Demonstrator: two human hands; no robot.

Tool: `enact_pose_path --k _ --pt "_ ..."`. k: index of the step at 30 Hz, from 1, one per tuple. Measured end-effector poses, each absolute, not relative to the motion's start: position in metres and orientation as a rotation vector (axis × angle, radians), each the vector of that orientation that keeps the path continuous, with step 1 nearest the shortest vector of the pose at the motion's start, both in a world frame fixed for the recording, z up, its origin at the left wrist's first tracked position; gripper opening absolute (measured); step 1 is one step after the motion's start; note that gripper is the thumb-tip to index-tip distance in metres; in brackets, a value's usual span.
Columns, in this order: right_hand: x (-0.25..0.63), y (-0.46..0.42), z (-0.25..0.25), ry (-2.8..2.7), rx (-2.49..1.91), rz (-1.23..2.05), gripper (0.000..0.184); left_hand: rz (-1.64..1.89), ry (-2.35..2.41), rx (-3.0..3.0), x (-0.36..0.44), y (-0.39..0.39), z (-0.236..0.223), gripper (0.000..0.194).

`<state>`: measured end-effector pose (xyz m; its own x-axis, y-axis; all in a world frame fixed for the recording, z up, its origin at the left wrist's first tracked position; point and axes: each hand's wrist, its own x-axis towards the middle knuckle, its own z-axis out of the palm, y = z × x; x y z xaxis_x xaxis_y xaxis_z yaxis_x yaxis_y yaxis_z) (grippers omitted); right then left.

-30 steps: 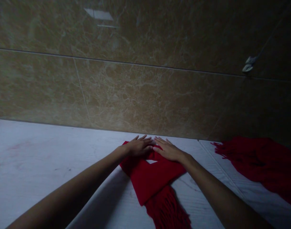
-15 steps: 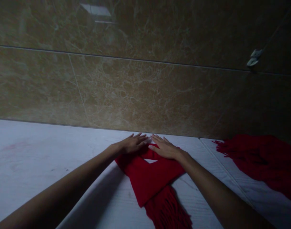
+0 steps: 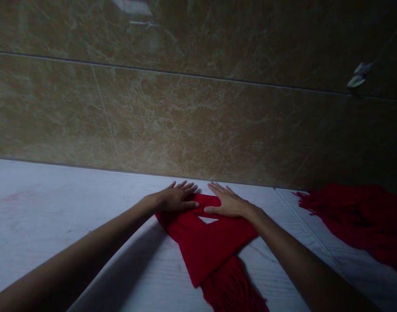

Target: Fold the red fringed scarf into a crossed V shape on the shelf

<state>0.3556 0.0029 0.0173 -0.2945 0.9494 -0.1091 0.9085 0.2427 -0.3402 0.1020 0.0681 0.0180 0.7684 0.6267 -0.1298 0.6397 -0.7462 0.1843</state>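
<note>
I have both hands laid palm down at the far end of the red scarf [image 3: 203, 249], the left hand [image 3: 176, 199] on its left corner and the right hand [image 3: 231, 205] on its right. Neither hand grips: my fingers are released, stretched out and slightly spread, my thumbs pointing inward over the band between them. I judge that this flat, paired contact keeps the folded cloth smooth and stops it sliding. The folds slant down from both sides and overlap nearer me, around a small gap, with the fringe [image 3: 234, 288] hanging out below, towards me.

My fingertips reach past the scarf's far edge, near where the table [image 3: 55, 190] meets the marbled wall [image 3: 182, 125], so there is little room forward. White surface spreads widely to my left and lies between my forearms. To my right, beyond a seam [image 3: 302, 225], another red fringed cloth [image 3: 357, 221] lies loosely bunched, well apart from this one.
</note>
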Motion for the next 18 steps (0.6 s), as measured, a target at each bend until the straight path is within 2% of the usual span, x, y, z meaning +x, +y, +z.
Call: enact_pose_path --k 2,4,8,11,15,18 --pt "0.357 0.002 0.016 -2.335 -1.727 0.411 0.096 0.009 1.001 2.783 0.104 0.065 0.018 0.077" --pt "0.356 -0.002 0.009 -2.348 -1.682 0.327 0.087 0.078 0.951 2.813 0.109 0.058 0.011 0.072" --pt "0.348 -0.010 -0.007 -2.436 -1.712 0.302 0.082 0.072 0.887 2.829 0.119 0.045 -0.005 0.070" --pt "0.354 -0.012 -0.002 -2.427 -1.747 0.315 0.079 0.045 0.916 2.781 0.114 0.047 0.001 0.068" --pt "0.378 -0.021 0.009 -2.290 -1.737 0.138 0.073 0.211 1.063 2.738 0.091 0.051 0.015 0.063" --pt "0.391 -0.035 0.000 -2.279 -1.828 0.124 0.072 0.191 1.122 2.706 0.077 0.044 0.009 0.065"
